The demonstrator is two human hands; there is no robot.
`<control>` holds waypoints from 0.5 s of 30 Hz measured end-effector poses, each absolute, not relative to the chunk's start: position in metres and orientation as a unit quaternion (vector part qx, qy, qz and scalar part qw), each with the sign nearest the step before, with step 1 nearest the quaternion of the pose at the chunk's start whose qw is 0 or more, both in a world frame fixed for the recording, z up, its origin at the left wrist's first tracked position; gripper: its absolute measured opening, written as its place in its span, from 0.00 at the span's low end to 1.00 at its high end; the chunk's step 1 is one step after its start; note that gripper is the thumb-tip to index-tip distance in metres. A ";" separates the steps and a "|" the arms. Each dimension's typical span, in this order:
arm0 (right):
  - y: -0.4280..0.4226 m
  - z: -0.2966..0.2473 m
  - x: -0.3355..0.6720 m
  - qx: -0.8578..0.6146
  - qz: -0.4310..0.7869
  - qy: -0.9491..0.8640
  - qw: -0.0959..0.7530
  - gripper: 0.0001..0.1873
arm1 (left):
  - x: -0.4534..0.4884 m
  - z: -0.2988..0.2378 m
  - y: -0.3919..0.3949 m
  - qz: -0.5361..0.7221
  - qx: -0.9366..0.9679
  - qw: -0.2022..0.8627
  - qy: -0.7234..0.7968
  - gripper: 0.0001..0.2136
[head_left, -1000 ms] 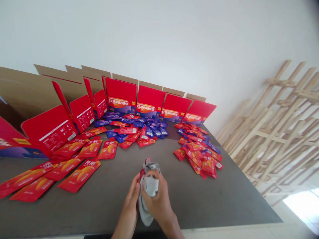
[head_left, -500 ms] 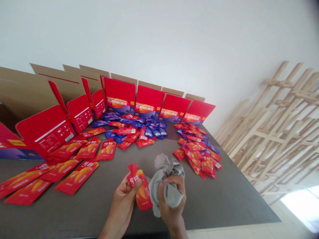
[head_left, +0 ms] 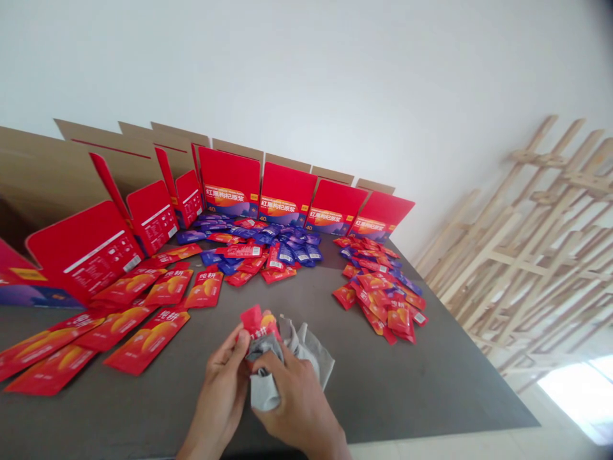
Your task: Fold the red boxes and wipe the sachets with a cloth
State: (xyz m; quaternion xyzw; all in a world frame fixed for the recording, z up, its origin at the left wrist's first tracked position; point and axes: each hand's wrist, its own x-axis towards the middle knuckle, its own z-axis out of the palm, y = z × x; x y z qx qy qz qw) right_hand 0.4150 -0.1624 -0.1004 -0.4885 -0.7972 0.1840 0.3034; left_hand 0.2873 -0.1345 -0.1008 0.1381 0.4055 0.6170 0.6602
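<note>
Near the front of the dark table, my left hand [head_left: 224,377] grips a red sachet [head_left: 258,321] with an orange fruit print, its top end pointing away from me. My right hand [head_left: 294,390] is closed on a bunched grey cloth [head_left: 306,348] and presses it over the sachet's lower part, which is hidden. Left of my hands, several flat red sachets [head_left: 147,340] lie in loose rows. A mixed heap of red and purple sachets [head_left: 268,249] lies beyond my hands, and a mostly red heap [head_left: 383,294] lies to the right.
Open red boxes [head_left: 287,195] with raised cardboard flaps line the back of the grey table [head_left: 431,383]. More red boxes [head_left: 86,252] stand along the left side. A white wall [head_left: 335,83] rises behind. Wooden easel-like frames [head_left: 531,255] lean at the right, past the table edge.
My right hand has moved left with the grey cloth and now presses it onto the red sachet. My left hand has shifted slightly left, still holding the sachet.
</note>
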 end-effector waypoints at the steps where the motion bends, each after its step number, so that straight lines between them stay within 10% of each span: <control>1: -0.164 -0.103 0.415 -0.488 0.189 -0.801 0.289 0.21 | 0.284 -0.097 -0.132 0.623 0.143 0.652 0.408 0.33; 15: -0.149 -0.090 0.445 -0.547 0.171 -0.641 0.510 0.04 | 0.294 -0.103 -0.149 0.517 0.291 0.704 0.390 0.29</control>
